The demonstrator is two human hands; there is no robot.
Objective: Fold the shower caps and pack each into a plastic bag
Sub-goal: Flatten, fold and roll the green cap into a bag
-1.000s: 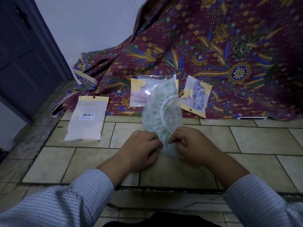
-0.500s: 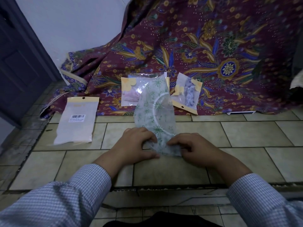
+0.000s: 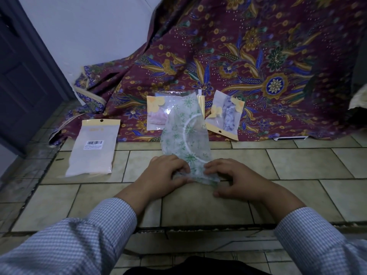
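Observation:
A translucent shower cap (image 3: 185, 133) with green flower print lies folded into a long strip on the tiled floor, reaching away from me. My left hand (image 3: 162, 173) and my right hand (image 3: 234, 178) pinch its near end from either side, fingers curled over the plastic. An empty plastic bag (image 3: 93, 149) with a yellow header and barcode lies flat to the left. Behind the cap, a bag holding a pink cap (image 3: 156, 114) and a bag holding a purple-patterned cap (image 3: 225, 114) rest on the cloth.
A maroon batik cloth (image 3: 248, 62) with gold and blue flowers drapes over something behind the floor tiles (image 3: 297, 163). A dark door (image 3: 23, 76) stands at the left. A small white flat object (image 3: 290, 138) peeks from under the cloth's right hem.
Both hands have slid slightly nearer me along the cap's near end, and my right hand has spread lower. The view shifted a little; the bags stay put.

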